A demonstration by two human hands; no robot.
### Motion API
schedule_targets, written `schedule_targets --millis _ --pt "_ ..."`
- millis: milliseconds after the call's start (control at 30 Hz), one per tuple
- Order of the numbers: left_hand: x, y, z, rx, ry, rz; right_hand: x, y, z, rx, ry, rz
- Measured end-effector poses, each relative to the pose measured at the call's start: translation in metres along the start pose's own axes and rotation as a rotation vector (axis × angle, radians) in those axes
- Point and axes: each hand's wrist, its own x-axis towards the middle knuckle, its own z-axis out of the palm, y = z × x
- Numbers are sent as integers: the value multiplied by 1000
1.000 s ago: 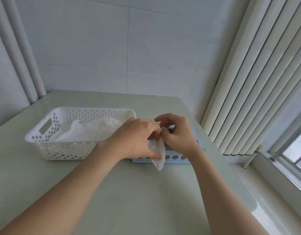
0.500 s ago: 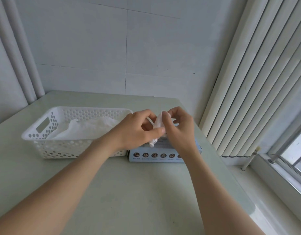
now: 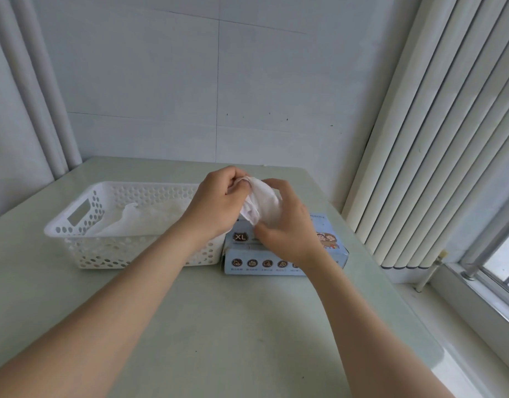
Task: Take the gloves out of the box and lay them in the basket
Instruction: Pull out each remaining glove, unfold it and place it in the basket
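Glove: we hold one thin white glove (image 3: pixel 261 205) bunched up just above the box (image 3: pixel 259 264), clear of the counter (image 3: pixel 218 326).
Left hand (image 3: pixel 216 202): its fingers are curled and pinch the glove's upper edge.
Right hand (image 3: pixel 287 234): fingers and thumb are curled round the glove's lower part.
Basket (image 3: pixel 84 234): it stands at 9 o'clock from the box, just beside it, with white gloves (image 3: pixel 150 216) lying inside.
Handling: we judge the glove very light, limp and clingy. It is likely to fold on itself or stick to our fingers, and a hard tug could tear it.
Hold: we would pinch one edge, let the rest hang, then carry it toward 9 o'clock.
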Motion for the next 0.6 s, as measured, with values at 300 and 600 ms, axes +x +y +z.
schedule_targets --millis 300,600 --pt "-5 14 -4 -155 75 -25 0 -4 5 -208 -39 27" --pt "-8 27 -7 -256 95 96 3 8 5 -348 62 43"
